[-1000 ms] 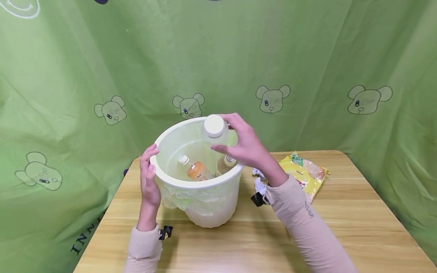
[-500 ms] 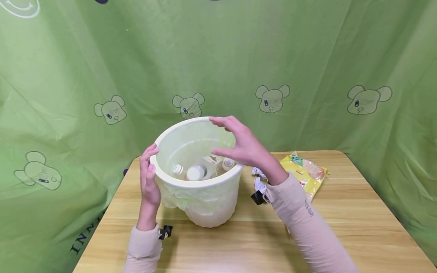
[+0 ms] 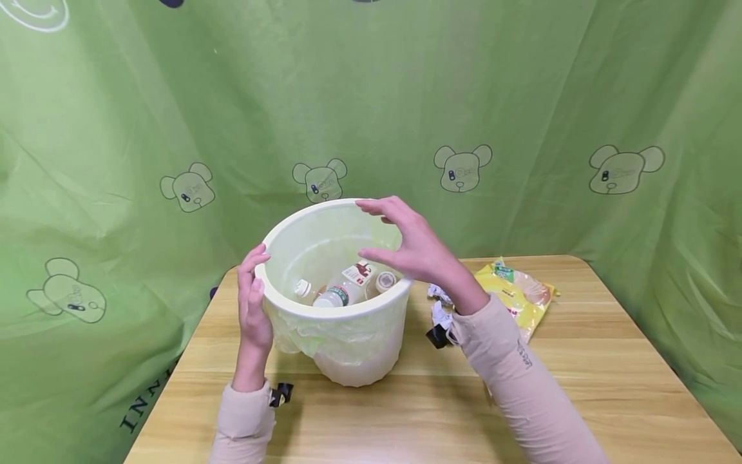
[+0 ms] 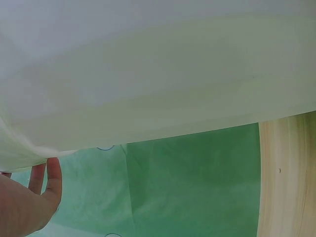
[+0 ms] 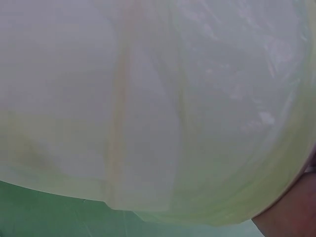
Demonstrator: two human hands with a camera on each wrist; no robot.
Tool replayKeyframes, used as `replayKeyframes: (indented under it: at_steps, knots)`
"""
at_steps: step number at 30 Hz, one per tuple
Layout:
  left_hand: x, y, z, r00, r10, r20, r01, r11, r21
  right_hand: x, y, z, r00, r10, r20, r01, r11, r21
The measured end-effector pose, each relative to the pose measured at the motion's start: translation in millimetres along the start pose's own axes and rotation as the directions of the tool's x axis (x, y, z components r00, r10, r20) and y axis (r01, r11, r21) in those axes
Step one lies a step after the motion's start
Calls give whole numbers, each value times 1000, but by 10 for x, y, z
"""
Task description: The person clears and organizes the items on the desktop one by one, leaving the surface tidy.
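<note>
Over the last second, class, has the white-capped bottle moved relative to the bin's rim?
Yes. The white-capped bottle has dropped from above the bin rim to lie inside, while the right hand hovers empty above.

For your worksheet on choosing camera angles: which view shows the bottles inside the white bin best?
The head view: it looks down into the white bin, where the bottles lie at the bottom. The left wrist view shows only the bin's outer wall, and the right wrist view only its liner-covered side; neither shows any bottle.
</note>
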State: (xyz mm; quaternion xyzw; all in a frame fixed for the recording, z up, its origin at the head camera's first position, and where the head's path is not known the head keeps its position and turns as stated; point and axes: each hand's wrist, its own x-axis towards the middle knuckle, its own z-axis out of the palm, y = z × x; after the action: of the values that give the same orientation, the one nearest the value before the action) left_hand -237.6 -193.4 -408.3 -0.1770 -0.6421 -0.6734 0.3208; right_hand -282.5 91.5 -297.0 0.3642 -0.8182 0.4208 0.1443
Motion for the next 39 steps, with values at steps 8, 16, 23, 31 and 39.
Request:
replayKeyframes:
  at_steps: [8, 16, 23, 31, 39]
  knots:
    - [-13, -11, 5, 1000, 1, 0, -1, 1000, 12, -58, 54, -66, 999, 14, -43, -12, 998, 55]
    - [-12, -20, -3, 1000, -8, -5, 8, 1000, 14, -152, 107, -217, 994, 23, -106, -13, 995, 96]
    - [-22, -27, -4, 1000, 7, -11, -7, 1000, -4, -255, 197, -332, 987, 37, -154, -20, 994, 107]
    - [-19, -28, -3, 1000, 3, -12, -3, 1000, -3, -413, 310, -429, 977, 95, -189, -74, 991, 115]
    - [-15, -22, -1, 1000, 5, -21, -5, 1000, 1, -672, 513, -482, 966, 194, -168, -178, 978, 110]
